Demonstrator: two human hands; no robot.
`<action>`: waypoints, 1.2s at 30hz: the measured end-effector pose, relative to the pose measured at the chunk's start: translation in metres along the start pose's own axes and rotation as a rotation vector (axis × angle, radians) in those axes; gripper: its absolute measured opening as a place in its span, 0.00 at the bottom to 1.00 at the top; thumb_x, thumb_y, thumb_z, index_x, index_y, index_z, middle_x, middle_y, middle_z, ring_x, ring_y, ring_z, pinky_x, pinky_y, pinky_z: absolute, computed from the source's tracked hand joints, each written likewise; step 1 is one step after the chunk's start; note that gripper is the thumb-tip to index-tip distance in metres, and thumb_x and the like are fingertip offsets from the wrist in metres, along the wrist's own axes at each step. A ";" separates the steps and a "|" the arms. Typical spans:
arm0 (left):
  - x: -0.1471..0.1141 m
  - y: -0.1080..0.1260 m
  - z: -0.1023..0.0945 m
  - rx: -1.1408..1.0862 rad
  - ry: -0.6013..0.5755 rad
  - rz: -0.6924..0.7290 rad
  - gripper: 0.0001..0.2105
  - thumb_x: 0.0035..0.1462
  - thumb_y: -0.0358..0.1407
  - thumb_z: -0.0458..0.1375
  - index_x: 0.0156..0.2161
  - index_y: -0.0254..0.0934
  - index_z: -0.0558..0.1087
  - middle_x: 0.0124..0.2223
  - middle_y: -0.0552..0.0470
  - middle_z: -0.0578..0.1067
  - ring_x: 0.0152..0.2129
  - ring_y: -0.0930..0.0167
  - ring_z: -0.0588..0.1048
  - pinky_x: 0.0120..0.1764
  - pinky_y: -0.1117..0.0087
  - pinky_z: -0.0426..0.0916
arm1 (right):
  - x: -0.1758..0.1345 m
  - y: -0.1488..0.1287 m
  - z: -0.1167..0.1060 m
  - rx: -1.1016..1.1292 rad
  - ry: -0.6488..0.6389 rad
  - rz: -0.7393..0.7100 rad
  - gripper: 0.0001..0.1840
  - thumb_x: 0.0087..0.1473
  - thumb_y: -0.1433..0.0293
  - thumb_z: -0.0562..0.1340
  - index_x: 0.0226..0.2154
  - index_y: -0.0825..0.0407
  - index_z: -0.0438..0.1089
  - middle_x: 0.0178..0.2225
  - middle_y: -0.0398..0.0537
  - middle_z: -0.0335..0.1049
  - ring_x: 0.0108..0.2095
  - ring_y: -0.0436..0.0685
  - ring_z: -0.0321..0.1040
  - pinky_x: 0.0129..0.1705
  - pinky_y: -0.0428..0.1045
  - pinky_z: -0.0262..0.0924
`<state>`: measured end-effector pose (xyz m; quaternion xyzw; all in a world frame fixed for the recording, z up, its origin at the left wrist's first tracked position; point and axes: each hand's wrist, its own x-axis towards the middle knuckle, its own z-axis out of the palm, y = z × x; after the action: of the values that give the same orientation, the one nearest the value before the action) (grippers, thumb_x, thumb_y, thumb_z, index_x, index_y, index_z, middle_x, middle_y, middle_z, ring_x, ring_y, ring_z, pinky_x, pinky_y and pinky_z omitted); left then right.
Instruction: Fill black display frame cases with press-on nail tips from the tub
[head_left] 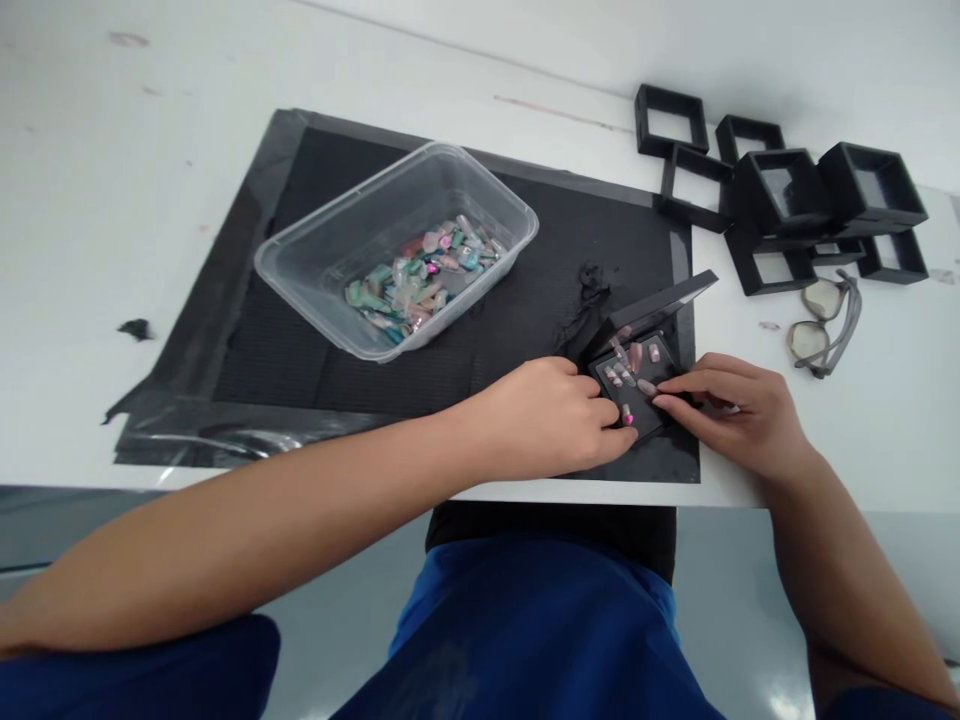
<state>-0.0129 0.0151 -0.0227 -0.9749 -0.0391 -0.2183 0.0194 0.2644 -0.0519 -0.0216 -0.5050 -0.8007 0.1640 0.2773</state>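
A small black box (651, 425) lies with its lid (660, 305) raised near the front right corner of the black mat. Several press-on nails (635, 355) in pink, clear and white tones rest inside it. My left hand (559, 420) has its fingers curled over the box's left edge, steadying it against the mat. Between the thumb and forefinger of my right hand (739, 410) is a pale false nail (646, 388), pinched just over the box's floor. One nail with a bright pink spot (628, 414) sits beside my left fingertips.
A clear plastic tub (300, 290) with many loose false nails (420, 270) stands on the black mat (255, 350). Several black box frames (787, 200) are heaped at the back right, with eyeglasses (825, 325) in front. Black scraps (589, 290) lie behind the open box.
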 end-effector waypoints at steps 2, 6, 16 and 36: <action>0.000 0.000 -0.001 0.005 -0.007 -0.008 0.12 0.66 0.27 0.61 0.48 0.43 0.82 0.30 0.59 0.81 0.25 0.74 0.76 0.27 0.67 0.62 | 0.001 -0.001 0.000 -0.011 0.005 -0.008 0.03 0.64 0.67 0.70 0.41 0.48 0.81 0.29 0.43 0.75 0.24 0.49 0.65 0.25 0.48 0.59; 0.001 0.001 -0.004 0.031 -0.007 -0.036 0.13 0.65 0.27 0.61 0.50 0.43 0.82 0.29 0.59 0.80 0.25 0.74 0.76 0.27 0.68 0.63 | 0.004 -0.004 0.001 -0.040 0.012 -0.026 0.05 0.67 0.67 0.68 0.43 0.49 0.81 0.28 0.43 0.76 0.24 0.48 0.65 0.25 0.47 0.59; 0.004 0.004 -0.001 0.035 -0.023 -0.132 0.09 0.68 0.33 0.63 0.49 0.47 0.83 0.27 0.61 0.78 0.23 0.75 0.75 0.26 0.68 0.62 | 0.006 -0.010 0.001 -0.052 -0.004 -0.103 0.06 0.68 0.70 0.66 0.41 0.51 0.81 0.26 0.42 0.73 0.23 0.48 0.65 0.23 0.46 0.56; 0.003 0.005 0.000 0.007 -0.029 -0.235 0.07 0.64 0.29 0.64 0.42 0.43 0.81 0.25 0.64 0.79 0.22 0.74 0.77 0.24 0.67 0.63 | 0.005 -0.010 0.003 -0.083 -0.040 -0.091 0.07 0.67 0.66 0.67 0.45 0.50 0.80 0.24 0.39 0.69 0.22 0.48 0.60 0.24 0.47 0.56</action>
<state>-0.0102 0.0103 -0.0215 -0.9666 -0.1542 -0.2048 -0.0033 0.2534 -0.0518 -0.0169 -0.4756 -0.8344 0.1281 0.2473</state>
